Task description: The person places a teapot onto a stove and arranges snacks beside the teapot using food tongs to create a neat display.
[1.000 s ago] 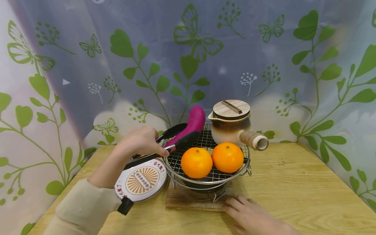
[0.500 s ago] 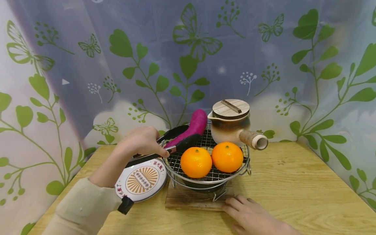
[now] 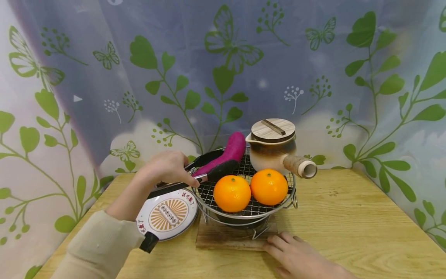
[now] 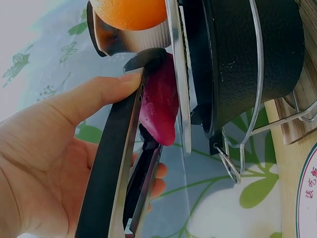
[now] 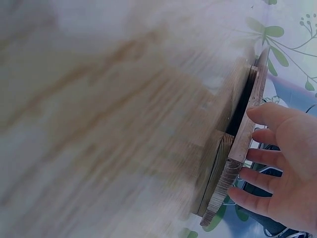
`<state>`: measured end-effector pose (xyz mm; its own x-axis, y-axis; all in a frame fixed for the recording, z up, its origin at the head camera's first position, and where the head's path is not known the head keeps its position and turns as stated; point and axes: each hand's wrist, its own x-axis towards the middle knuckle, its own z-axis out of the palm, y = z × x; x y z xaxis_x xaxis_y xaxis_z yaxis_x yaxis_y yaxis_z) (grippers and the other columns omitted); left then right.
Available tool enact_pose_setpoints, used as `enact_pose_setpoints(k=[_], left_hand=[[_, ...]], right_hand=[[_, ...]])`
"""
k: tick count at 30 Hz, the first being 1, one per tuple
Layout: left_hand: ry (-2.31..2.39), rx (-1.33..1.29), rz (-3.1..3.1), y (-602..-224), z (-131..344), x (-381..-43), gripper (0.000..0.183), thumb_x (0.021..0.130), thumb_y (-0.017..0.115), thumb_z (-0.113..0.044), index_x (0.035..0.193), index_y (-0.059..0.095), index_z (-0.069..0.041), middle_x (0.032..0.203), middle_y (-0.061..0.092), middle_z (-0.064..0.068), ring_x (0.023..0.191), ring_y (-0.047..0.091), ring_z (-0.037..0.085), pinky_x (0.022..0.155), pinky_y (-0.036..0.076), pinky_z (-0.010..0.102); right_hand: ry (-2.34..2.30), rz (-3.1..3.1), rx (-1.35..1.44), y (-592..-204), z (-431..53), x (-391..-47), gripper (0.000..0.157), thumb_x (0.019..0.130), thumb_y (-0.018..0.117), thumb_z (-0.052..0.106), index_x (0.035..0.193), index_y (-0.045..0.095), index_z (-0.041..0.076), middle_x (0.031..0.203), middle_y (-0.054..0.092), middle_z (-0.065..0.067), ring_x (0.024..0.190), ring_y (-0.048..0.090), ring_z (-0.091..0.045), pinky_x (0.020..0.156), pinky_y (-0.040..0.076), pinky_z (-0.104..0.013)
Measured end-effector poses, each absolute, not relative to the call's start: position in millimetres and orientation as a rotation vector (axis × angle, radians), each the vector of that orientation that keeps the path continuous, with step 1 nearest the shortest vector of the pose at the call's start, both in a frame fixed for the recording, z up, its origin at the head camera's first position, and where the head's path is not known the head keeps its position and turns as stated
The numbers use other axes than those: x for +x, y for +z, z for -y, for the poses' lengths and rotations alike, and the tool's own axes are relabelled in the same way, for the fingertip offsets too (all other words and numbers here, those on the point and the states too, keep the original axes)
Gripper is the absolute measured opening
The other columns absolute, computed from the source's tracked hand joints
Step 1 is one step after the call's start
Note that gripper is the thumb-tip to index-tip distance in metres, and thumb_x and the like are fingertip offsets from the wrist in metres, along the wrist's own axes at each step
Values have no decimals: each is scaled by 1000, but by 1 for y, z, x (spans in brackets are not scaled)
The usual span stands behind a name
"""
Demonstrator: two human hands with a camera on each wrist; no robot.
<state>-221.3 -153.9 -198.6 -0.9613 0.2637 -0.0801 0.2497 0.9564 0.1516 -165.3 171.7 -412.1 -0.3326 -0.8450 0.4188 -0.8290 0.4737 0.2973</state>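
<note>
My left hand (image 3: 167, 168) holds black-and-silver tongs (image 3: 223, 169), thumb on one arm and fingers round the other. Between the tong tips lies a curved purple sweet potato (image 3: 234, 149), at the back left of the wire grill rack (image 3: 245, 159). In the left wrist view the sweet potato (image 4: 161, 101) is right beside the rack's rim (image 4: 179, 94); whether it touches the mesh I cannot tell. My right hand (image 3: 299, 254) rests with extended fingers at the front right edge of the wooden board (image 3: 230, 242) under the stove. The right wrist view shows those fingertips against the board's edge (image 5: 242, 134).
Two oranges (image 3: 232, 193) sit on the front of the rack. A clay teapot (image 3: 271, 157) with a wooden lid and side handle stands at its back right. Left of the stove lies a round white printed plate (image 3: 189, 217). A patterned curtain (image 3: 195, 62) hangs behind the table.
The sweet potato and the tong tips have come down slightly toward the rack, mostly in the first half second. My right hand stays in place at the board.
</note>
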Motion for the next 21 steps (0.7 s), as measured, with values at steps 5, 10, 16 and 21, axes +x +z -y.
enact_pose_setpoints(k=[5,10,16,21], left_hand=[[214,390,-3012,-200,155,-222,43,66,74,-49,67,49,-14,59,35,-3,59,37,15,53,31,29],[209,378,-3008,-199,156,-222,50,66,74,-52,90,65,-9,78,56,0,72,50,19,63,40,33],[227,369,-2989,-200,156,-221,65,67,73,-54,111,64,-7,104,63,6,89,55,23,75,45,38],[273,330,-2975,-202,155,-221,56,66,74,-53,99,66,-8,87,60,1,79,53,20,66,42,33]], right_hand=[[-53,2241,1401,-412,-173,-166,58,64,80,36,114,59,14,108,54,-3,88,49,-19,58,47,-29],[-49,2254,1392,-412,-173,-166,56,66,79,35,114,59,14,109,55,-3,89,50,-19,60,47,-30],[-47,2265,1396,-411,-173,-165,56,68,78,37,115,58,14,110,54,-3,89,49,-19,60,47,-30],[-49,2269,1406,-411,-173,-164,56,68,78,36,115,58,14,110,54,-3,89,49,-18,61,47,-29]])
